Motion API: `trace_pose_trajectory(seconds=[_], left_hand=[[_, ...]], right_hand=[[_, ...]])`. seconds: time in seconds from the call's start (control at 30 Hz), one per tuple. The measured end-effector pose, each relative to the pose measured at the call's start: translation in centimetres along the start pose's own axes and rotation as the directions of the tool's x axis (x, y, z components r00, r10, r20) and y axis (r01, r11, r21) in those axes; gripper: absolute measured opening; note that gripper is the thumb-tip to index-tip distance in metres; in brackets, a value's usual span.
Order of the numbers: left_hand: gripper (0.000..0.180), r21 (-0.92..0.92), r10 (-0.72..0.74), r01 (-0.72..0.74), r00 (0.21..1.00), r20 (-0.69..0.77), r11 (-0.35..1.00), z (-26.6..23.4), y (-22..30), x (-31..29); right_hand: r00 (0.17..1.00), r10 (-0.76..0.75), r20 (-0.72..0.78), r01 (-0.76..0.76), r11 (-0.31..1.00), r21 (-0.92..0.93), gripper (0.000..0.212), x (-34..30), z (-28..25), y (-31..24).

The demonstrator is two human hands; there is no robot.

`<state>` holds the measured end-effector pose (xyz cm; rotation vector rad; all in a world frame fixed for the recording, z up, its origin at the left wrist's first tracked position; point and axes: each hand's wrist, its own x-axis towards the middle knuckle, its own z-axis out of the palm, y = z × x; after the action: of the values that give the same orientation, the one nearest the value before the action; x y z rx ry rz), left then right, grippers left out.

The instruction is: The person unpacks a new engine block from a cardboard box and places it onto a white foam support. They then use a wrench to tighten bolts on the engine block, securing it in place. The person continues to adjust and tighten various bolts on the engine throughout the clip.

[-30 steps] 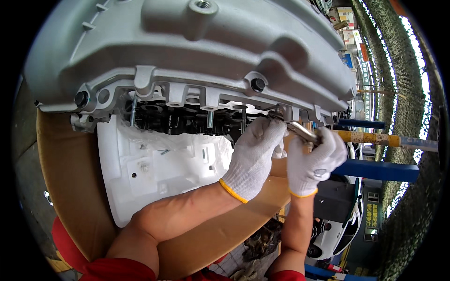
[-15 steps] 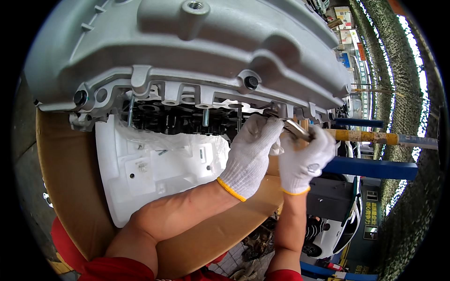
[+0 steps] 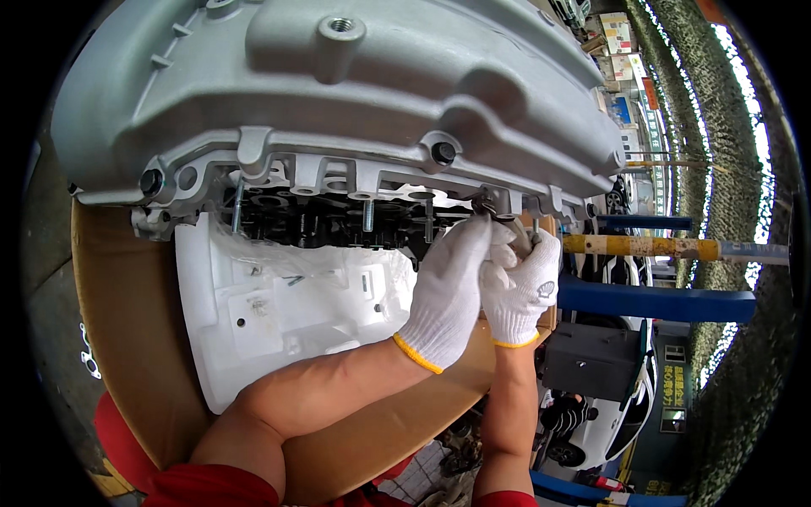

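Note:
A large grey cast engine cover (image 3: 380, 93) fills the upper part of the head view, bolted onto a pale metal engine head with several studs (image 3: 368, 215) pointing down. My left hand (image 3: 452, 283), in a white knit glove with a yellow cuff, is closed at the lower edge near a dark fitting (image 3: 484, 204). Close beside it, my right hand (image 3: 525, 287), gloved alike, is closed around a chrome wrench (image 3: 521, 233). Fingers of both hands hide most of the wrench, and its exact seat cannot be made out.
A cardboard box (image 3: 127, 338) surrounds the engine, with a white plastic tray (image 3: 279, 321) and clear film inside. To the right are a blue lift arm (image 3: 659, 301), a yellow-banded pole (image 3: 634, 246), a grey cabinet (image 3: 591, 362) and a white car (image 3: 596, 439). A person in stripes is beyond.
My right hand has moved left and slightly down, close against my left hand. The wrench has swung with it and shows less now. The view has shifted slightly.

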<state>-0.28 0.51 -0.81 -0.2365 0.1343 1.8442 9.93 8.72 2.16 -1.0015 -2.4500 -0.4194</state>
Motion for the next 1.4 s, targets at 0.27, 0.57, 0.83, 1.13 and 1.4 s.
trace_pose_trajectory(seconds=[0.27, 0.57, 0.83, 1.13, 1.4], left_hand=[[0.035, 0.026, 0.022, -0.026, 0.992, 0.122, 0.999, -1.2, -0.6, 0.2], [0.037, 0.092, 0.037, -0.042, 0.998, 0.051, 0.995, -1.1, -0.6, 0.4], [0.035, -0.091, -0.136, 0.146, 0.985, 0.101, 0.985, -0.8, 0.8, 0.6], [0.032, -0.077, -0.048, 0.057, 0.992, 0.119, 0.995, -1.6, -0.3, 0.9], [0.033, -0.067, -0.027, 0.032, 0.996, 0.080, 0.997, -1.1, -0.2, 0.8]], right_hand=[[0.997, -0.082, -0.003, 0.081, 0.992, -0.092, 0.054, 0.9, -1.8, 0.0], [0.930, -0.367, 0.003, 0.324, 0.816, -0.478, 0.052, 5.1, -5.8, -0.7], [0.996, -0.087, 0.011, 0.088, 0.989, -0.119, 0.045, 1.7, -2.1, 0.6], [0.970, -0.222, -0.096, 0.185, 0.937, -0.298, 0.047, 2.4, -2.6, 0.5], [0.944, -0.323, -0.073, 0.251, 0.841, -0.479, 0.045, 3.8, -4.7, -0.5]])
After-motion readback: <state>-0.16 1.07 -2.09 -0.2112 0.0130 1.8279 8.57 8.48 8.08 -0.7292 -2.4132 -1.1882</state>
